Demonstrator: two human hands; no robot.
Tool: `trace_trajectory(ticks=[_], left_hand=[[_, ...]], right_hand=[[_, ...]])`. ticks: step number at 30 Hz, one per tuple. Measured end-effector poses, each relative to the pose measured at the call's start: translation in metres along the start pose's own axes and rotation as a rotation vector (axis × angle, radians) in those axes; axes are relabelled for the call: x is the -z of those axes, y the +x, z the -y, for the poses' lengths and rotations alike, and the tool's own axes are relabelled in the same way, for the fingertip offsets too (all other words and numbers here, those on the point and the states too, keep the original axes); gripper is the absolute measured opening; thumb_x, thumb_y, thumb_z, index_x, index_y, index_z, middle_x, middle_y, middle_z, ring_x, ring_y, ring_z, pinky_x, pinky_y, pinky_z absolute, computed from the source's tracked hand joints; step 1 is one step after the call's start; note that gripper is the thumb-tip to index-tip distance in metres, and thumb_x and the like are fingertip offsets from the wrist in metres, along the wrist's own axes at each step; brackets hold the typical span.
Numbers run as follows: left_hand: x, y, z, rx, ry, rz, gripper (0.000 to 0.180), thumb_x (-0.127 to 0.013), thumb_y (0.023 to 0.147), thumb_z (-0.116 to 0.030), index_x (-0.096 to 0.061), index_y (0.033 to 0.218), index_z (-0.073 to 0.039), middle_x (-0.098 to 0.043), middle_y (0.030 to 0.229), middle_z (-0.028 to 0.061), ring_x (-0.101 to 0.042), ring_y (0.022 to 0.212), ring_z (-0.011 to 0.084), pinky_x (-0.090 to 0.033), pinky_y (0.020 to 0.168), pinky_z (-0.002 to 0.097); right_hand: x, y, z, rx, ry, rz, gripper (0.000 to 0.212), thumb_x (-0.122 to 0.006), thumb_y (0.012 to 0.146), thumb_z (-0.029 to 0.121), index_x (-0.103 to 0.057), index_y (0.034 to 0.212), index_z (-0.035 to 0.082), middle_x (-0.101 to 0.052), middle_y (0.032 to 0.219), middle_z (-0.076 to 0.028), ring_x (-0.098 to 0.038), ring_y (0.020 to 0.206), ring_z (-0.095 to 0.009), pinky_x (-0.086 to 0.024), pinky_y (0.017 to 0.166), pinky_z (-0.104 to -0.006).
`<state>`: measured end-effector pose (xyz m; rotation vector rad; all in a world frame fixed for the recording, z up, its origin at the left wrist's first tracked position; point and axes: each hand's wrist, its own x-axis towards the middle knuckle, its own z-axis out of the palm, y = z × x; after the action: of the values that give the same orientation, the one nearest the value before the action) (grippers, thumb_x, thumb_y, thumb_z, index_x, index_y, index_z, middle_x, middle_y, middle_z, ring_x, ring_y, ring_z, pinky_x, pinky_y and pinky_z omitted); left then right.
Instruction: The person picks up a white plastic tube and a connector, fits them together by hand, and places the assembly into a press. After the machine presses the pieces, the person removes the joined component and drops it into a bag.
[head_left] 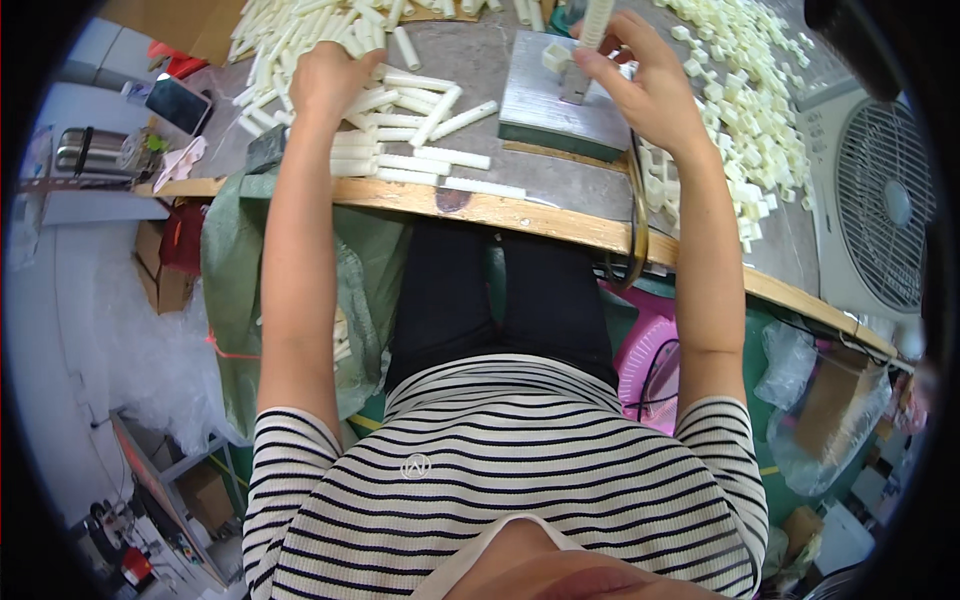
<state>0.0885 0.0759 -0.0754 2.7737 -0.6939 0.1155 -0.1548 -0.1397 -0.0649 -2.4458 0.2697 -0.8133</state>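
Observation:
My left hand [335, 82] reaches into a heap of white plastic tubes [408, 105] at the far left of the table. Its thumb stands out to the right. The other fingertips are hidden, so whether it grips a tube cannot be told. My right hand [648, 85] is closed, thumb and fingers around an upright white ribbed tube [597, 22] above a flat metal block [540, 110]. A small upright metal piece [574, 85] stands on the block below the tube. Beside the thumb is a small white cube-shaped part [556, 58].
White cube-shaped parts [745, 120] are heaped on the right, beside a grey fan [880, 200]. A wooden edge [470, 203] borders the table in front. At left lie a phone [180, 104] and a steel flask [90, 150]. A cable [640, 210] hangs over the edge.

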Motion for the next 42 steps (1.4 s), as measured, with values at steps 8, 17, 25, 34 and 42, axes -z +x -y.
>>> trace_trajectory(ticks=[8, 17, 25, 34, 42], left_hand=[[-0.024, 0.014, 0.000, -0.140, -0.163, 0.235, 0.035, -0.072, 0.068, -0.033, -0.069, 0.078, 0.000, -0.068, 0.075, 0.0153, -0.066, 0.071, 0.0247, -0.051, 0.068, 0.0332], [-0.004, -0.041, -0.036, -0.221, -1.265, 0.365, 0.035, -0.071, 0.077, -0.017, -0.060, 0.106, -0.001, -0.068, 0.091, 0.0103, -0.062, 0.081, 0.0121, -0.046, 0.071, 0.0231], [0.008, -0.080, -0.055, -0.324, -1.582, 0.772, 0.036, -0.059, 0.088, -0.014, -0.054, 0.120, 0.001, -0.065, 0.101, 0.0123, -0.064, 0.088, 0.0135, -0.052, 0.077, 0.0241], [-0.001, -0.112, -0.073, -0.273, -1.927, 0.814, 0.031, -0.054, 0.090, -0.007, -0.047, 0.119, 0.003, -0.062, 0.106, 0.0225, -0.063, 0.099, 0.0237, -0.055, 0.082, 0.0288], [-0.005, -0.142, -0.092, -0.254, -2.182, 0.623, 0.025, -0.051, 0.090, 0.000, -0.043, 0.113, 0.000, -0.057, 0.110, 0.0275, -0.059, 0.107, 0.0309, -0.054, 0.087, 0.0327]], right_hand=[[0.072, -0.033, -0.020, -0.215, 0.060, -0.189, 0.025, -0.062, 0.085, 0.021, -0.067, 0.102, 0.004, -0.068, 0.093, -0.009, -0.062, 0.082, -0.016, -0.048, 0.075, -0.0282], [0.043, -0.044, -0.046, -0.258, -0.435, 0.261, 0.027, -0.065, 0.077, 0.013, -0.065, 0.103, 0.004, -0.065, 0.095, -0.014, -0.057, 0.100, -0.031, -0.044, 0.088, -0.0383], [0.040, -0.040, -0.047, -0.512, -0.410, 0.357, 0.019, -0.069, 0.074, 0.017, -0.063, 0.082, 0.001, -0.064, 0.086, -0.015, -0.058, 0.092, -0.031, -0.045, 0.081, -0.0364], [-0.002, -0.071, 0.063, -0.295, 0.587, -0.163, 0.041, -0.065, 0.086, 0.013, -0.038, 0.114, 0.000, -0.061, 0.090, -0.009, -0.057, 0.079, -0.009, -0.045, 0.066, -0.0213], [-0.049, -0.071, 0.081, 0.060, 0.347, -0.516, 0.040, -0.039, 0.098, 0.018, -0.025, 0.131, 0.001, -0.049, 0.074, -0.004, -0.041, 0.057, -0.007, -0.033, 0.051, -0.0185]])
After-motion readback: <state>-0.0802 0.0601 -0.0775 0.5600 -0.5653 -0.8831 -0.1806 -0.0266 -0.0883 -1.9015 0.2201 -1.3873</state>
